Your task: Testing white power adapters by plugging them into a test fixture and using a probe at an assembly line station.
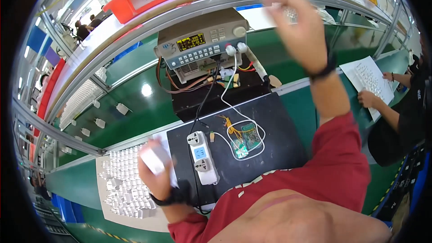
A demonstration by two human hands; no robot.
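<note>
My left hand [155,181] is closed around a white power adapter [155,159], slightly blurred, above a board crowded with white adapters [128,189]. My right hand [294,29] is raised at the far side, below the metal shelf rail. Its fingers are smeared by motion, and I cannot make out whether they hold anything. Between my arms, on a black mat [281,139], lie a white power strip [207,171] and green circuit boards [240,148] with a white cable [263,140] looped around them. A small tan-tipped connector [212,137] lies beside the strip.
A grey bench instrument [198,40] with a lit display stands behind the mat, cables hanging from its front. Above it, a red bin [130,6] sits on the shelf. Several adapters [122,108] lie along the green belt. At right, a co-worker's hands touch a white tray [380,94].
</note>
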